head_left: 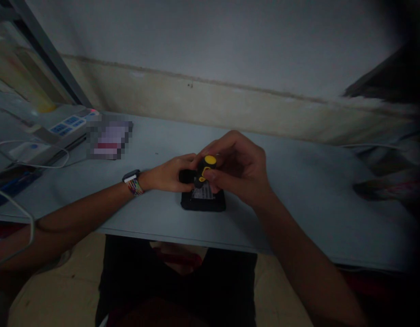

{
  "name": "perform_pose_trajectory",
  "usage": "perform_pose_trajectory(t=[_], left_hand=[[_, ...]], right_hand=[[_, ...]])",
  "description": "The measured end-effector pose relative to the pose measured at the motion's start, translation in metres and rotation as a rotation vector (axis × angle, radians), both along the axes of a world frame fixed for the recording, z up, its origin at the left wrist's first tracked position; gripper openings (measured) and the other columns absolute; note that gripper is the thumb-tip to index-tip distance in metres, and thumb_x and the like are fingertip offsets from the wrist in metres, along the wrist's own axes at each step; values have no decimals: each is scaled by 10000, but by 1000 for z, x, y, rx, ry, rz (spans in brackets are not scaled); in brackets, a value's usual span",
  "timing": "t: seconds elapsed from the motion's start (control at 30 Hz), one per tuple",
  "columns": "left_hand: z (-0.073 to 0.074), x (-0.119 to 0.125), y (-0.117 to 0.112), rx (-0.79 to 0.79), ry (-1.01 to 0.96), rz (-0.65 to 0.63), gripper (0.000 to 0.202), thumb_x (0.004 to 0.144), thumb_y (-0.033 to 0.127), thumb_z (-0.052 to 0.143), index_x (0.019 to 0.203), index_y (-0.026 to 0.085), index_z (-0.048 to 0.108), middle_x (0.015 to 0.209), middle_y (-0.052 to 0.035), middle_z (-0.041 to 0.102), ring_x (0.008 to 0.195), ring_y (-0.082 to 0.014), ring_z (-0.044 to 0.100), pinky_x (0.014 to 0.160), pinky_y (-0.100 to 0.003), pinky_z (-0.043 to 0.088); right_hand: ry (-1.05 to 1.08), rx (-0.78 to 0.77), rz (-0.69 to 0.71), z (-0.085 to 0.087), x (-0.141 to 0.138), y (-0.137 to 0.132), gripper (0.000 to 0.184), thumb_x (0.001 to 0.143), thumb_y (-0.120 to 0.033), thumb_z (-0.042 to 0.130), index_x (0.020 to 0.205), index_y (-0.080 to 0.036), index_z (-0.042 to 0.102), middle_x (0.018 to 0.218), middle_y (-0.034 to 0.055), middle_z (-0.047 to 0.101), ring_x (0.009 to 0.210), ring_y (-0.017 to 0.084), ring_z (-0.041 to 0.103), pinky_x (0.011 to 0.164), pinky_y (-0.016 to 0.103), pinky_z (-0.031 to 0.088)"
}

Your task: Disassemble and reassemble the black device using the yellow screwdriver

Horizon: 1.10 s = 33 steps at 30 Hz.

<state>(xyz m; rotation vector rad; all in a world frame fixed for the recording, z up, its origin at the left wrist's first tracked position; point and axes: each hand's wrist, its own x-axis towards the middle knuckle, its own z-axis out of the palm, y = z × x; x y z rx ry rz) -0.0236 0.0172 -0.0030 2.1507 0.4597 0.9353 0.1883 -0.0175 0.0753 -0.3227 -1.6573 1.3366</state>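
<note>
A small black device [203, 200] with a pale label lies on the grey table [298, 200] near its front edge. My right hand [240, 170] is closed around a black and yellow screwdriver handle [206, 167], held upright over the device. My left hand [171, 173] rests at the device's left end with fingers curled against it and against the tool; it wears a watch and a woven band at the wrist. The tool's tip is hidden by my fingers.
A white power strip [65, 125] with blue switches and white cables [12, 150] lie at the left. A blurred-out card [108, 136] sits beside them. Dark clutter [383, 186] is at the right end. The wall rises close behind the table.
</note>
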Motion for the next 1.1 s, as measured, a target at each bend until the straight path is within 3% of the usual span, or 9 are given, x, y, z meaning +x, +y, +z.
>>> perform_pose_trajectory(t=[0.3, 0.47, 0.53, 0.7, 0.87, 1.0, 1.1], left_hand=[[0, 0, 1, -95, 39, -27, 274, 828, 293, 829, 1050, 185, 708, 1012, -61, 725, 1004, -215, 683, 880, -328, 599], [0, 0, 2, -108, 74, -44, 268, 820, 249, 821, 1059, 185, 717, 1072, -82, 739, 1057, -234, 695, 934, -358, 603], [2, 0, 3, -92, 68, -32, 277, 814, 260, 827, 1060, 192, 720, 1107, -89, 739, 1113, -253, 692, 982, -382, 597], [5, 1, 1, -1, 104, -29, 369, 847, 285, 806, 1201, 210, 735, 1278, -112, 725, 1210, -287, 682, 1091, -438, 564], [2, -2, 0, -63, 120, -14, 411, 870, 284, 809, 1255, 185, 706, 1197, -110, 732, 1123, -254, 694, 1006, -404, 595], [4, -5, 1, -14, 116, -40, 357, 843, 313, 830, 1166, 200, 727, 1116, -91, 718, 1087, -260, 681, 994, -405, 593], [8, -7, 2, -26, 152, -81, 459, 804, 339, 867, 1218, 207, 719, 1249, -116, 700, 1167, -284, 666, 1042, -432, 588]], right_hand=[[-69, -73, 33, -7, 1, -5, 356, 815, -297, 955, 1042, -230, 689, 820, -24, 743, 508, 95, 646, 451, 219, 506], [-69, -21, -156, -8, -4, -7, 467, 691, -330, 1031, 941, -239, 647, 903, -9, 716, 649, 112, 660, 488, 207, 514], [-53, -2, -198, -9, -6, -8, 447, 708, -321, 1023, 986, -234, 684, 974, 1, 725, 677, 101, 659, 517, 197, 532], [-26, -45, -39, -16, -2, -6, 268, 906, -243, 867, 1154, -248, 766, 1152, 27, 798, 497, 31, 579, 417, 174, 476], [49, -86, 87, -22, 8, 0, 194, 987, -284, 765, 1167, -221, 801, 1085, 61, 834, 502, 67, 628, 398, 185, 482], [23, -95, 15, -19, 8, -3, 191, 922, -301, 848, 1082, -227, 774, 1089, 67, 843, 484, 67, 602, 386, 196, 481], [69, -91, 15, -13, 3, -6, 283, 828, -208, 931, 981, -244, 696, 998, 13, 829, 466, 61, 588, 368, 178, 462]])
